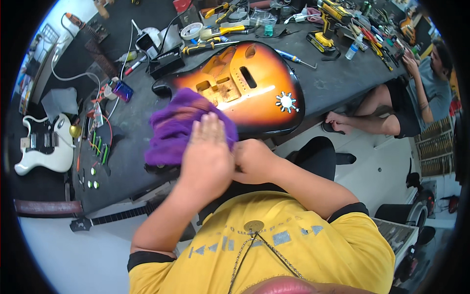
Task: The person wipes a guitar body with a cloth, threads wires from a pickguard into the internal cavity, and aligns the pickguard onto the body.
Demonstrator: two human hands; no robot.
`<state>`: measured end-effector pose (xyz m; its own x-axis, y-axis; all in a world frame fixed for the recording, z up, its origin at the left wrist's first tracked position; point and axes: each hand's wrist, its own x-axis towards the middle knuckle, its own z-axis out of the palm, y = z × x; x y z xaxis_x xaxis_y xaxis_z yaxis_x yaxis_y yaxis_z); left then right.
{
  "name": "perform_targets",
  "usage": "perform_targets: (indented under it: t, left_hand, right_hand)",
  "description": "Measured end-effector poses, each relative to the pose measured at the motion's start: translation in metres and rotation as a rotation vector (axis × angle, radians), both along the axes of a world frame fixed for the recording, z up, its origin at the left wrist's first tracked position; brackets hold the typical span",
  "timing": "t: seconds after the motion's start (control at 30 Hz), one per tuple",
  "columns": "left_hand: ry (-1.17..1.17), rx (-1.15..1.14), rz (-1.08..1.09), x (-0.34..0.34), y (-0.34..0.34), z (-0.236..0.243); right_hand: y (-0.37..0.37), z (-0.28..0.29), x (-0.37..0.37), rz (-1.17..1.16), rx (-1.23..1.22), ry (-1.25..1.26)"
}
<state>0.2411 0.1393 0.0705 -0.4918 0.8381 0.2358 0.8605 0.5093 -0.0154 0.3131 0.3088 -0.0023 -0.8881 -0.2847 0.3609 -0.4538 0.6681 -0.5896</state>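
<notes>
a yellow shirt [318, 245] with dark cuffs is filling the near edge, and a round pendant [254, 226] is hanging over its chest. just beyond, the left hand [210, 147] is lying flat on a crumpled purple cloth [169, 130], its fingers straight and close together rather than clamping. the right hand [254, 159] is bending inward just beside it, near the body's edge; its fingertips are hiding underneath, so whether they are gripping anything cannot be told. the cloth is covering the near left part of a sunburst electric guitar body [267, 93], which is resting on the black worktop [323, 78] and showing bare routed cavities and a sun-shaped decal [286, 102]. to the left, a fretted guitar neck [122, 215] is extending below the worktop's edge, while a white guitar body [46, 152] is lying farther over, near a blue-purple bottle [122, 91]. past the sunburst body, a blue-handled hooked tool [288, 56] and a yellow-and-black screwdriver [201, 46] are lying close to its far rim. farther back, a tape roll [191, 31] and a yellow cordless drill [327, 29] are sitting among scattered tools. at the right, a co-worker in a grey shirt [437, 93] is sitting beside the worktop.
</notes>
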Motion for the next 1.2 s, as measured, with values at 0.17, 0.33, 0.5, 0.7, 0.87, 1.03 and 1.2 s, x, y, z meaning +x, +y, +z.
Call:
perform_targets:
  t: [0.17, 0.33, 0.5, 0.7, 0.87, 1.03, 1.2]
  left_hand:
    - [-0.165, 0.03, -0.202, -0.017, 0.05, 0.004]
    - [-0.225, 0.007, -0.257, -0.063, 0.124, -0.001]
    - [-0.189, -0.058, -0.025, -0.152, 0.162, -0.019]
    - [-0.126, -0.147, -0.099, -0.055, 0.101, 0.007]
    - [-0.03, -0.205, -0.022, -0.1, 0.108, 0.027]
    - [-0.038, -0.112, -0.106, -0.06, 0.098, 0.006]
    - [-0.032, -0.133, -0.06, -0.093, 0.115, 0.019]
  right_hand:
    - [0.0, -0.002, 0.001, 0.006, -0.073, 0.267]
    - [-0.002, -0.011, 0.013, 0.021, -0.004, 0.102]
    - [-0.008, -0.04, 0.021, -0.004, -0.12, -0.203]
    - [0.029, -0.035, 0.066, -0.124, -0.119, -0.297]
    - [0.04, -0.007, 0.075, -0.144, -0.172, -0.221]
    - [0.049, 0.024, 0.074, -0.103, -0.164, -0.057]
    - [0.042, 0.011, 0.073, -0.088, -0.227, -0.165]
